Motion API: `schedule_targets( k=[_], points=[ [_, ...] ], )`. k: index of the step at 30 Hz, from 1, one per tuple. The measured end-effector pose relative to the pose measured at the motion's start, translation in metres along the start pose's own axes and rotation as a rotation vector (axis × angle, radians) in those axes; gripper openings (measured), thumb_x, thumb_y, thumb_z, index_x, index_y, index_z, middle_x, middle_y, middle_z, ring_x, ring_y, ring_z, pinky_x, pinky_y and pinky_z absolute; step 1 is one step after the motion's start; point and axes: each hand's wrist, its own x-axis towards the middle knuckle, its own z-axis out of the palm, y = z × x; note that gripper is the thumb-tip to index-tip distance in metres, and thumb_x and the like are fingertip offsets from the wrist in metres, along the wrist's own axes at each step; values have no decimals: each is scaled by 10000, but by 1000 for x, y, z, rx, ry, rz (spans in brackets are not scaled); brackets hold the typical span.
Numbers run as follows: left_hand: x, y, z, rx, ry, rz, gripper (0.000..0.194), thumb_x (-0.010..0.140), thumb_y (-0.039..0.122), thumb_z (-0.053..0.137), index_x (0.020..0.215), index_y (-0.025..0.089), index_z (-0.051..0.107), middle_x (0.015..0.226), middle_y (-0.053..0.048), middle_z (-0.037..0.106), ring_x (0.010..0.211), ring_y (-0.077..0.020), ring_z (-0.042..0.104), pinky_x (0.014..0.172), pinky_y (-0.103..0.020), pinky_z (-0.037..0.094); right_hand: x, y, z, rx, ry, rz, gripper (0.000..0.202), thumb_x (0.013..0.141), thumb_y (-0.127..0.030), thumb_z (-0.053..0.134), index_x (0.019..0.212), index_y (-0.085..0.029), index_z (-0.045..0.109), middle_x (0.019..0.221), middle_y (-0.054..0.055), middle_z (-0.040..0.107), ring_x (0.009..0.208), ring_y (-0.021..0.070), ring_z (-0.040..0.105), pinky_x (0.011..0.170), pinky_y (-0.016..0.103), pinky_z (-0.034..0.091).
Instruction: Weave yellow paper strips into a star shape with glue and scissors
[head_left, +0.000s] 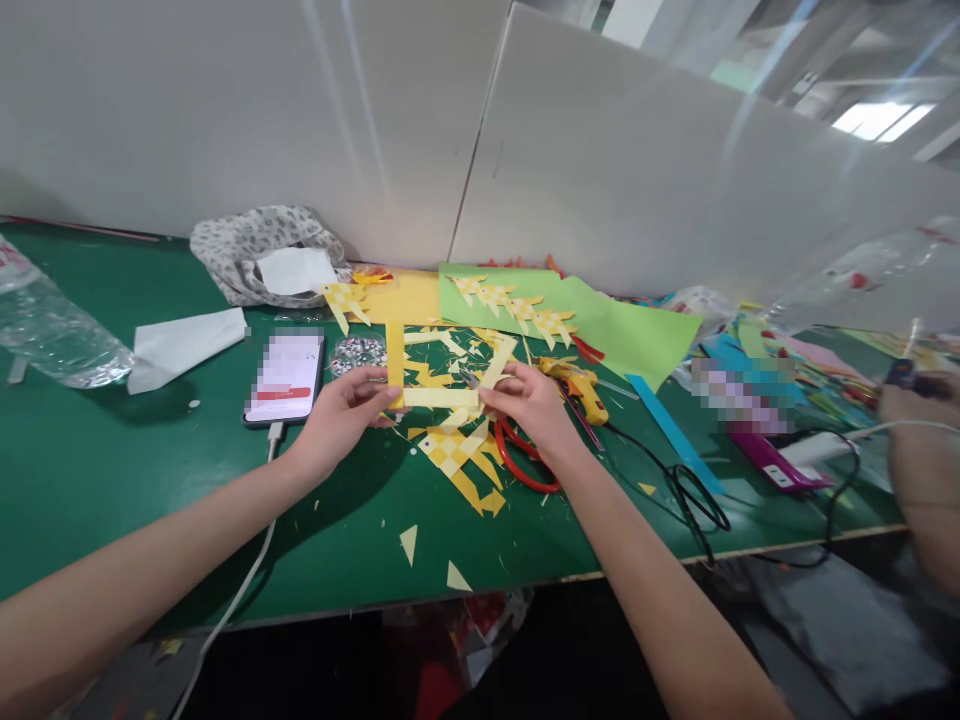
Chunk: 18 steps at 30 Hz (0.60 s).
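Note:
Between my two hands is a yellow paper strip [441, 398], folded into a U shape with a pale bottom and one upright end at each side. Its lower left corner is pinched by my left hand [346, 412]. My right hand [536, 405] pinches the lower right corner. Just below lies a woven yellow-and-white paper fish [450, 450] among paper scraps. Red-handled scissors [517, 478] lie partly under my right hand, their blade tips showing behind the strip. Beyond, several woven paper fish [514, 305] rest on green paper [615, 330].
A yellow glue gun [581, 392] with a black cord lies right of my hand. On the left are a phone [289, 372] on a white cable, a plastic bottle [64, 325] and a spotted cloth bag [225, 260]. Another person's hand [919, 395] is at far right, near a blue strip [675, 435].

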Motion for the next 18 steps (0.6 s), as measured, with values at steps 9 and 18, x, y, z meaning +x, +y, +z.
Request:
schedule_targets(
  k=[9,18],
  points=[
    [-2,5,1,7,30,0,374,693,385,673,983,192,535,817,-23,691,812,-196,672,598,-240,533,0,0,-8,-746,229,-325,390,742,-197,498,1131,-217,518,948,62,644,762,206,601,714,386,457],
    [-1,3,-1,93,-36,9,382,719,364,651,1043,216,513,852,-25,700,807,-185,670,571,-226,528,7,10,-15,-919,-253,-542,353,680,-104,525,988,-223,649,980,62,665,931,236,561,863,427,408]
  ],
)
